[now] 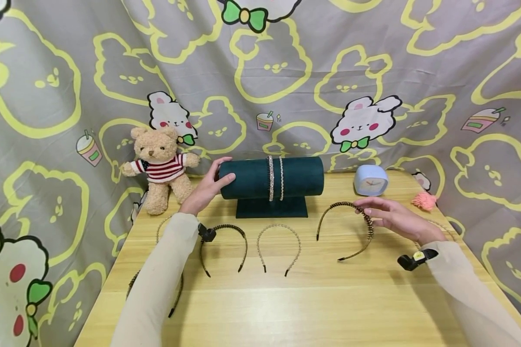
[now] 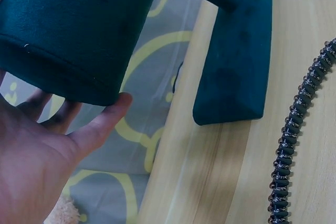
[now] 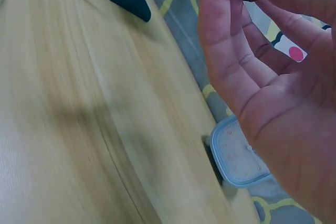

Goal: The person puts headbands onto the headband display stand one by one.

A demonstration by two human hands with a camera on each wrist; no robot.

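My left hand (image 1: 205,192) holds the left end of a dark teal velvet headband stand (image 1: 252,179), with the thumb on the roll's edge and the fingers round its far side. Two headbands circle the middle of the roll: a wide glittery one (image 1: 271,180) and a thin pale one (image 1: 281,178). To the right of the stand, my right hand (image 1: 395,219) pinches a brown beaded headband (image 1: 369,230) by its curve, its two ends pointing down and left. In the right wrist view the fingertips (image 3: 214,11) press on its bronze beads.
On the wooden table (image 1: 278,308) lie a clear beaded headband (image 1: 279,225), a dark coiled headband (image 1: 230,226) and others partly under my arms. A teddy bear (image 1: 160,159) sits back left. A blue clock (image 1: 371,180) and pink object (image 1: 423,201) stand back right, before a curtain.
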